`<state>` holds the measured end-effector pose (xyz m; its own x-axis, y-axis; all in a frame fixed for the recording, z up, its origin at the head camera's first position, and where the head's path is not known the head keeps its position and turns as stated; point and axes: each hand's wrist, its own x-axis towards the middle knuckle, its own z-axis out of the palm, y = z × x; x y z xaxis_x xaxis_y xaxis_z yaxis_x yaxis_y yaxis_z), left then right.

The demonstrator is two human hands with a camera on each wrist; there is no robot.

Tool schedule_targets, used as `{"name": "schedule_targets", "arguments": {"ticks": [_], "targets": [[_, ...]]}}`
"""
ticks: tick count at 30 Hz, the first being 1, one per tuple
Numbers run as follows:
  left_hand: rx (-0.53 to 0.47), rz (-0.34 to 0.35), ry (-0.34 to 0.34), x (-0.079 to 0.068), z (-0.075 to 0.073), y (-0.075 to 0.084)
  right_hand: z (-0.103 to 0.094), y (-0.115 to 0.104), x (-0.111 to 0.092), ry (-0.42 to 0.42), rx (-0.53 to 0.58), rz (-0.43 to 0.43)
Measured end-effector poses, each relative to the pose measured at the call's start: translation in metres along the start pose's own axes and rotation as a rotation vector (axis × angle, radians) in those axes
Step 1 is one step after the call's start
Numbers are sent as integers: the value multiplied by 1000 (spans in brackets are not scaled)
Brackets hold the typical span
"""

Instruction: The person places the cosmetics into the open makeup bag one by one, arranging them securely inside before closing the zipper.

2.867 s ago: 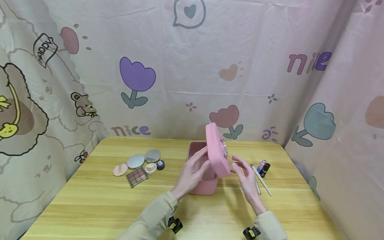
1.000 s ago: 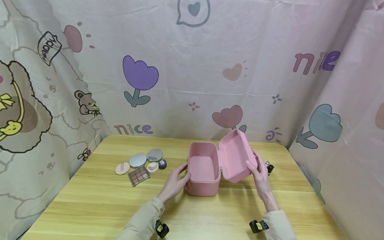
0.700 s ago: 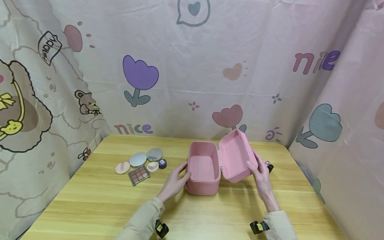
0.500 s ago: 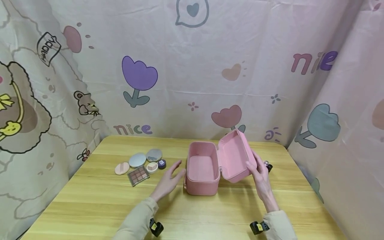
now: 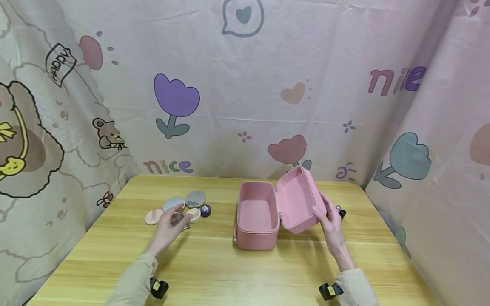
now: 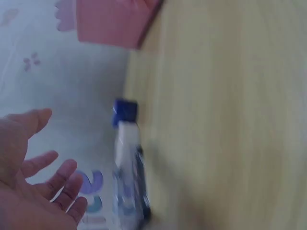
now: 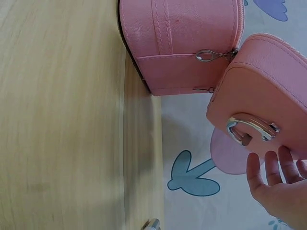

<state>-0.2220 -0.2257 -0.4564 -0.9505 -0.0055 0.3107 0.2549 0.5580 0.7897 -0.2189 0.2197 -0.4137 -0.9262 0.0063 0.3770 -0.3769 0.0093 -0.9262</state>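
A pink zippered cosmetic case (image 5: 257, 240) stands unzipped on the table, with nothing in its body. Its lid (image 5: 297, 199) leans out to the right, and my right hand (image 5: 332, 225) holds it by the outer edge, thumb on the rim and fingers behind. In the right wrist view the lid's outside shows a metal-ended handle (image 7: 252, 127) near the fingertips. My left hand (image 5: 168, 227) hovers with spread fingers over the eyeshadow palette (image 5: 177, 218), hiding much of it. Beside its fingertips is a small round white pot (image 5: 194, 214).
Left on the table are a dark blue-lidded jar (image 5: 205, 210), two round silvery compacts (image 5: 195, 199) and a pale powder puff (image 5: 154, 216). Small dark and silvery tubes (image 5: 342, 213) stick out from behind my right hand. A printed curtain (image 5: 229, 85) hangs behind the table.
The lid has swung over to the right, baring the inside. Since then my left hand has let go of the case's left side and moved left over the makeup; my right hand stays put.
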Motion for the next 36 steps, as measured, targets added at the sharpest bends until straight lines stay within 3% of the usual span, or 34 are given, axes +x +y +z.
{"name": "schedule_targets", "arguments": {"ticks": [4, 6, 9, 14, 17, 20, 23, 25, 27, 33, 36], "targets": [[107, 42, -2, -6, -11, -12, -7, 20, 4, -10, 70, -83], [191, 37, 8, -8, -16, -16, -15, 37, 8, -49, 123, -149], [316, 7, 7, -11, -22, -21, -18, 40, 9, -83, 159, -183], [400, -48, -54, -13, -30, -25, -4, 0, 0, -32, 49, -34], [421, -71, -85, -13, -31, -27, -2, -5, -2, -20, 36, 10], [442, -77, -97, -14, -31, -29, -13, 24, 5, -53, 92, -59], [452, -78, -101, -15, -31, -31, -31, 71, 16, -76, 105, -113], [452, -77, -102, -16, -31, -33, -42, 100, 23, -76, 110, -112], [448, -78, -101, -16, -30, -35, -48, 115, 26, -60, 91, -88], [460, -76, -94, -15, -29, -40, -50, 123, 28, -37, 111, -68], [463, -78, -96, -14, -28, -39, -44, 108, 25, -47, 102, -76]]}}
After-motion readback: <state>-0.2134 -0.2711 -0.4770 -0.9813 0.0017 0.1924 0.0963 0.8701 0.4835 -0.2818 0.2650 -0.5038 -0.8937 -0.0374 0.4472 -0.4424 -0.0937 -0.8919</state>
